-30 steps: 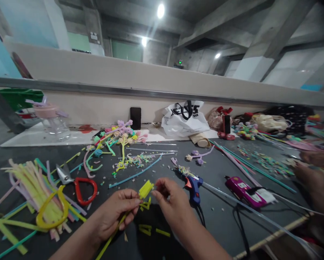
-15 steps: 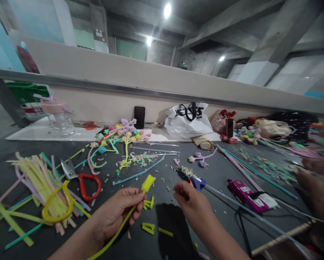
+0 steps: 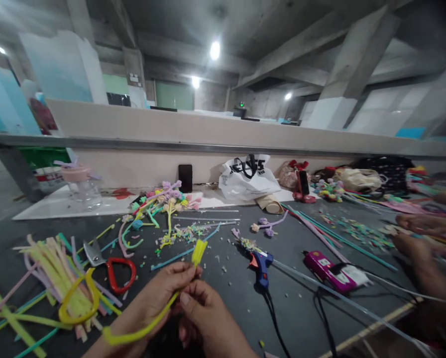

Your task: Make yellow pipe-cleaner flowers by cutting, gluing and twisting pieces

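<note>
My left hand point(image 3: 163, 296) pinches a yellow pipe cleaner point(image 3: 143, 330) just below the bundle of short yellow pieces point(image 3: 199, 252) at its upper end. The stem's long tail curves down to the left over my left wrist. My right hand point(image 3: 204, 311) is closed beside the left one, with thumb and fingertips at the stem; its lower fingers are partly hidden in shadow. To the right lies a blue glue gun point(image 3: 262, 268) with an orange trigger and a clear glue stick point(image 3: 320, 283) behind it.
At left are scissors point(image 3: 120, 276) with red and yellow handles on a pile of pipe cleaners point(image 3: 55, 278). Finished fuzzy flowers point(image 3: 170, 199), a white bag point(image 3: 247, 179) and a phone point(image 3: 185, 178) stand behind. A purple device point(image 3: 331, 271) and another person's hands point(image 3: 417, 243) are at right.
My right hand has moved left from beside the glue gun to the yellow stem, now covering the loose yellow pieces on the table. The stem's tail has swung up into view. The camera has tilted up.
</note>
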Demonstrator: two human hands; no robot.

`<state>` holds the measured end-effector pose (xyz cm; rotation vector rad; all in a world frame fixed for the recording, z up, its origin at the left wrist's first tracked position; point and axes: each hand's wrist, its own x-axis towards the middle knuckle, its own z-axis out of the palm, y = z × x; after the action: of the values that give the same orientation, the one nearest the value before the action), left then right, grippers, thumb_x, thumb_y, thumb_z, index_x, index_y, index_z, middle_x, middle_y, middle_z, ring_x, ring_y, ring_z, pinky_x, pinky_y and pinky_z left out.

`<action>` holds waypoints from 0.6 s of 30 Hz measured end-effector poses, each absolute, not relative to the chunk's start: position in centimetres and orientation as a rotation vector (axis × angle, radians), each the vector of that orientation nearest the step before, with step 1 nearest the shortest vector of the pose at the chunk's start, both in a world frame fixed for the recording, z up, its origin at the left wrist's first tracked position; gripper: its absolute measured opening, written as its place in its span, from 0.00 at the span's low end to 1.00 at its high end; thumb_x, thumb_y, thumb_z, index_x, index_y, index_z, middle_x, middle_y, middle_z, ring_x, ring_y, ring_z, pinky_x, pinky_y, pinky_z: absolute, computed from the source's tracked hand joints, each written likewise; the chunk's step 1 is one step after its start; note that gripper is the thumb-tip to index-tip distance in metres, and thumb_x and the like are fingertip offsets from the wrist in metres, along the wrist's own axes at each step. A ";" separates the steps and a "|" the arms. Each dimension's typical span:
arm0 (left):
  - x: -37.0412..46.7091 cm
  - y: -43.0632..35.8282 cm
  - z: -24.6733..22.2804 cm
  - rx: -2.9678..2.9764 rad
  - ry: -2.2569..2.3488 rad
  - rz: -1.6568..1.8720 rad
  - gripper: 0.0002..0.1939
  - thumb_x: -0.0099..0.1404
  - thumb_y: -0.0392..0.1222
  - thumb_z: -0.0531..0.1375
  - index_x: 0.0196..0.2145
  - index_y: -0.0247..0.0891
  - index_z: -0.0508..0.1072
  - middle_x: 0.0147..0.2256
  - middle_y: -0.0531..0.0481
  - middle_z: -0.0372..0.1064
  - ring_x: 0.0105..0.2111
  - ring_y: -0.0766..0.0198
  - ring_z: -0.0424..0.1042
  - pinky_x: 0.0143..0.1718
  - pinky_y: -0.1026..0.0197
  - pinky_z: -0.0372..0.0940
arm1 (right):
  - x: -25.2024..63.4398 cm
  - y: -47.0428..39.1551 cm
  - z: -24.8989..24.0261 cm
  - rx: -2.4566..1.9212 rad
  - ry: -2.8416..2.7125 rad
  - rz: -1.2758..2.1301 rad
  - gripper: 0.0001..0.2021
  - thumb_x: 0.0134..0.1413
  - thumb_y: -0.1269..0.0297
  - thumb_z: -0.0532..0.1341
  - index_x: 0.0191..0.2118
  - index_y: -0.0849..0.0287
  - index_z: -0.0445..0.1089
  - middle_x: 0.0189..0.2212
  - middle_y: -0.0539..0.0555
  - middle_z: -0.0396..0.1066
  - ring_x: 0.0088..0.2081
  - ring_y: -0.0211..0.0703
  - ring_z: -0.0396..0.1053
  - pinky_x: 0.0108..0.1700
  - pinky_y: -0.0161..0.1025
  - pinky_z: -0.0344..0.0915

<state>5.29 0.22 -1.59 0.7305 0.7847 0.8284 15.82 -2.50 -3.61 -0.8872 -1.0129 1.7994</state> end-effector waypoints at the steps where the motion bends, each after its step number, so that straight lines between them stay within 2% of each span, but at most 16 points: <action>1: 5.4 0.2 -1.3 0.758 0.782 0.822 0.13 0.53 0.46 0.61 0.33 0.35 0.68 0.20 0.54 0.64 0.13 0.69 0.63 0.12 0.67 0.58 | 15.6 -2.3 -3.8 -0.836 -0.936 1.797 0.20 0.37 0.49 0.65 0.31 0.60 0.60 0.17 0.43 0.64 0.12 0.27 0.57 0.15 0.27 0.57; 4: 5.8 0.2 -0.3 0.816 0.831 0.867 0.13 0.51 0.45 0.63 0.30 0.34 0.68 0.19 0.54 0.63 0.12 0.70 0.61 0.11 0.68 0.56 | 15.5 -2.0 -4.1 -0.690 -0.844 1.754 0.22 0.35 0.52 0.67 0.34 0.60 0.62 0.16 0.43 0.65 0.11 0.27 0.58 0.15 0.27 0.58; 7: 6.6 0.2 0.3 0.857 0.879 0.931 0.11 0.50 0.43 0.65 0.26 0.33 0.68 0.18 0.56 0.60 0.12 0.76 0.57 0.12 0.73 0.50 | 15.9 -1.7 -4.2 -0.640 -0.854 1.702 0.19 0.37 0.51 0.66 0.26 0.64 0.65 0.10 0.44 0.63 0.09 0.26 0.56 0.12 0.25 0.53; 10: 7.3 0.4 0.3 0.856 0.881 0.952 0.13 0.48 0.43 0.66 0.26 0.32 0.69 0.19 0.56 0.60 0.14 0.78 0.55 0.13 0.73 0.46 | 16.6 -1.4 -4.3 -0.727 -0.875 1.671 0.20 0.35 0.49 0.65 0.20 0.63 0.64 0.06 0.45 0.60 0.07 0.28 0.55 0.10 0.25 0.50; 14: 7.9 0.8 -0.3 0.876 0.872 0.952 0.13 0.48 0.44 0.65 0.23 0.33 0.67 0.18 0.57 0.59 0.15 0.76 0.55 0.15 0.71 0.49 | 17.5 -1.4 -4.2 -0.948 -0.924 1.495 0.21 0.32 0.46 0.65 0.18 0.61 0.61 0.07 0.43 0.59 0.07 0.28 0.54 0.09 0.26 0.50; 18: 8.0 1.0 -0.5 0.988 0.973 1.009 0.12 0.45 0.44 0.66 0.21 0.33 0.69 0.17 0.56 0.61 0.18 0.73 0.59 0.20 0.70 0.54 | 17.6 -1.5 -4.1 -1.186 -0.991 1.321 0.21 0.34 0.46 0.63 0.17 0.60 0.60 0.08 0.43 0.57 0.09 0.28 0.53 0.10 0.27 0.47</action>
<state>8.05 0.96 -0.53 0.9881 0.9733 1.0092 17.62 -1.55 -4.05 -1.1865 -0.9913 1.3213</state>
